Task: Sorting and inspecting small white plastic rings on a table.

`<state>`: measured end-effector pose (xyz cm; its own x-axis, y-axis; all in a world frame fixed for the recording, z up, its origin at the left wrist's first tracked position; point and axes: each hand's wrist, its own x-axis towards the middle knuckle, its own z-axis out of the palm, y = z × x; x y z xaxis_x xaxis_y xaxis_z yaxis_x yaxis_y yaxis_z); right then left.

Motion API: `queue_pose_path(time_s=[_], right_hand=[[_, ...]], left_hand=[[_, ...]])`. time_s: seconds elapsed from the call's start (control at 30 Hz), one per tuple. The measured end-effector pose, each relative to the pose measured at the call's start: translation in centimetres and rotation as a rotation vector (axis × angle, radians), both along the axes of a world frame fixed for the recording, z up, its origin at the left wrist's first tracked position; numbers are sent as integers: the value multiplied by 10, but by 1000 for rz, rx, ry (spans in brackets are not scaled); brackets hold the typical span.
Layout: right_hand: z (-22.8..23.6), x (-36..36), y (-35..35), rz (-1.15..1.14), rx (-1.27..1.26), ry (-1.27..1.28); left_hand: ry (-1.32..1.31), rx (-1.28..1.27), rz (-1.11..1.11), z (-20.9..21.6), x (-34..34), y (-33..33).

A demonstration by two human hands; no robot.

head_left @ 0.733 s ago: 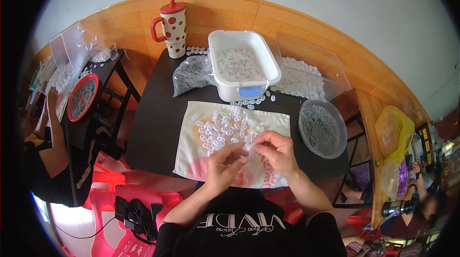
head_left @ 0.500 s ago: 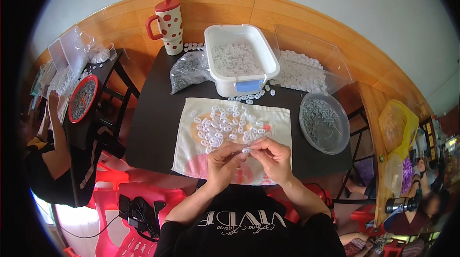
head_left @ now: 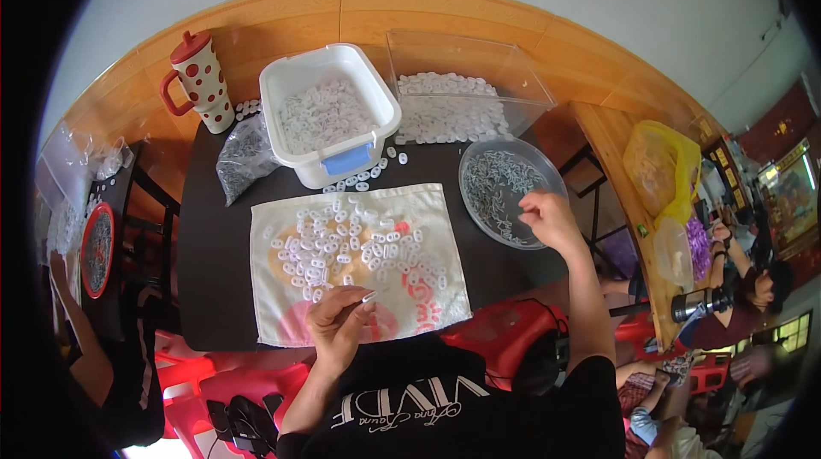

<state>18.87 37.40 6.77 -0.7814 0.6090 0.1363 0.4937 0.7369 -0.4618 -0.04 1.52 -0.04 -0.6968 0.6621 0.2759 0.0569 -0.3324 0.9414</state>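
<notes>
My left hand (head_left: pixel 339 322) is over the front of a light printed towel (head_left: pixel 445 266), pinching a small white oval plastic piece (head_left: pixel 369 296) between thumb and fingertips. Several more white oval pieces with two holes (head_left: pixel 318 245) lie heaped on the towel. Off to the right, my right hand (head_left: pixel 549 218) hangs above the near edge of a round clear bowl (head_left: pixel 560 181). Thin grey metal pieces, like small screws (head_left: pixel 505 177), fill part of that bowl. The right fingers are curled together; whatever they hold, if anything, is too small to make out.
Behind the towel stand a white tub (head_left: pixel 390 108) of white pieces, a clear box (head_left: pixel 530 100) with ovals, a bag of grey metal pieces (head_left: pixel 244 159) and a spotted tumbler (head_left: pixel 203 82). A person's arm (head_left: pixel 84 322) is by a red tray (head_left: pixel 88 278) at left; other people sit at right.
My right hand has left the left hand and moved right to the bowl. The left hand stays over the towel, gripping a white oval piece. The view has shifted to the right.
</notes>
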Motion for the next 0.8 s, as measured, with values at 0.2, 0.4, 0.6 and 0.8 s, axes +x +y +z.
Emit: queue_pose_path(time_s=[0.2, 0.4, 0.6, 0.8], right_hand=[[-12, -20, 0, 93, 81, -182], [-20, -23, 11, 87, -112, -145], [-18, -27, 6, 64, -190, -116], [-24, -22, 4, 104, -55, 29]], left_hand=[[-77, -60, 66, 6, 7, 0], [548, -400, 206, 25, 6, -6], [690, -543, 161, 28, 3, -9], [675, -557, 184, 29, 4, -12]])
